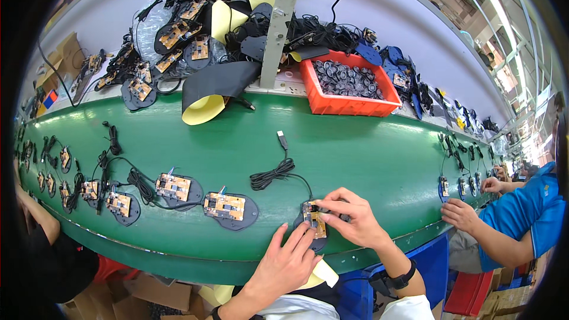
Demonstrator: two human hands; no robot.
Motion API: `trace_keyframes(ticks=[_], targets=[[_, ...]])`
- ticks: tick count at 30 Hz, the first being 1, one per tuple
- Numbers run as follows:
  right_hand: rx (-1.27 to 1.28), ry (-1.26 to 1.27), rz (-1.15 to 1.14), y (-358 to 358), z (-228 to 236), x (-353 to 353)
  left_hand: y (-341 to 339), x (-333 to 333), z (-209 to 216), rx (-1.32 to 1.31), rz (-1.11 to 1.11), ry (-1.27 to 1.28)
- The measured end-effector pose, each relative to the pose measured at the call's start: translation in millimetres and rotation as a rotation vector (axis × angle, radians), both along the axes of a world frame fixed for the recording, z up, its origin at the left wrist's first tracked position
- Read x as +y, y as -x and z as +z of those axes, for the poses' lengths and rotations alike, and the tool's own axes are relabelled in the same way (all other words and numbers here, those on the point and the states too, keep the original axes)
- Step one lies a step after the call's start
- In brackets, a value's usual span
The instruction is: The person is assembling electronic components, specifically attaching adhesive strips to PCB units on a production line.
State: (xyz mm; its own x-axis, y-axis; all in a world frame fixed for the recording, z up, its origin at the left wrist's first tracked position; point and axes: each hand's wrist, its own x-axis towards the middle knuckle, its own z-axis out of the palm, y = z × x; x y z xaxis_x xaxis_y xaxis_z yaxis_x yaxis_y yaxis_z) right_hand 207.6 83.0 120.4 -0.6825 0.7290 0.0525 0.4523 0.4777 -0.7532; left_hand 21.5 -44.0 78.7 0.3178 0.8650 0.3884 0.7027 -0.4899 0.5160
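Here, in front of the red tub, the left hand and right hand touch a circuit board with bent fingers, their grip unclear. Right of the tub, a mark on a blue shirt is too small to read.

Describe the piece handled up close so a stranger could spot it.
On the green surface, follow the central bundled black cable down to a dark base. It carries a tan circuit board; unlike its neighbours, it's touched by left hand and right hand.

A pale post stands behind; cardboard lies lower left.
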Motion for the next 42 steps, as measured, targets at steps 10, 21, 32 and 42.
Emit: trace_keyframes(ticks=[10,21,32,42], targets=[[-0.179,-0.069,0.104,6,16,9,-2,5,3,0.025,-0.007,0.027],[-0.452,-0.036,0.14,22,27,11,-9,9,2,0.013,-0.005,0.029],[-0.67,-0.126,0.158,40,38,11,-13,9,5,0.006,0.01,0.038],[-0.474,0.009,0.127,20,25,26,-12,9,7,0.032,-0.019,0.041]])
